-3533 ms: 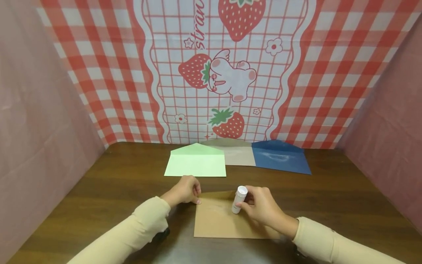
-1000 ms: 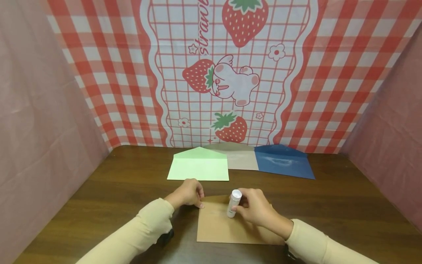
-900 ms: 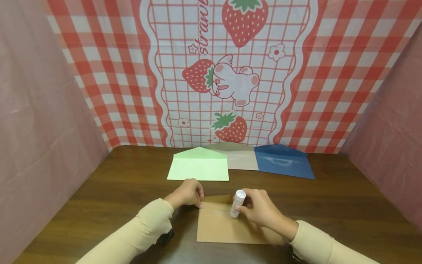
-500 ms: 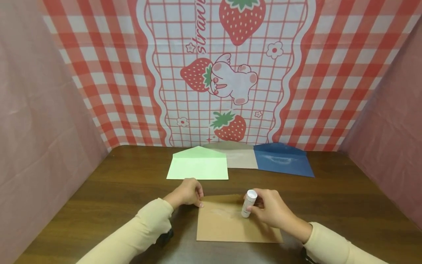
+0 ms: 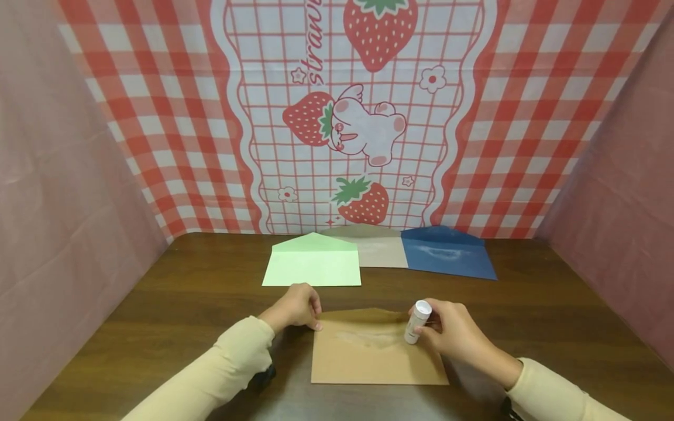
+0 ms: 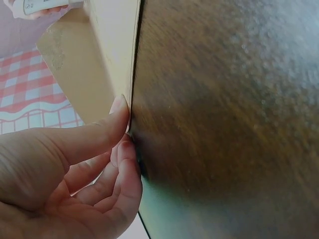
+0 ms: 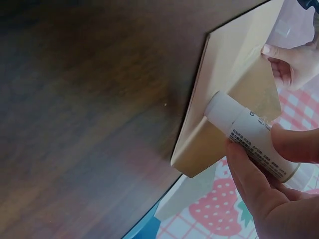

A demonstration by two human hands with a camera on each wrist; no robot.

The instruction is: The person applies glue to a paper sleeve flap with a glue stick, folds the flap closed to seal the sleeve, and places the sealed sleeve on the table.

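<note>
Strawberry cloth (image 5: 363, 131) backs a table (image 5: 195, 292) bearing envelopes (image 5: 368, 368).

The left arm (image 5: 195, 374) is extended forward and inward from the left; the right arm (image 5: 553, 389) is angled in from the right. The left hand (image 5: 295, 306) is posed in a pinch, the left thumb (image 6: 92, 139) being set nearly straight opposite curled left fingers (image 6: 130, 181). The right hand (image 5: 455, 330) is placed well apart, its grip formed by the right thumb (image 7: 296, 145) opposed to bent right fingers (image 7: 254, 186).
</note>
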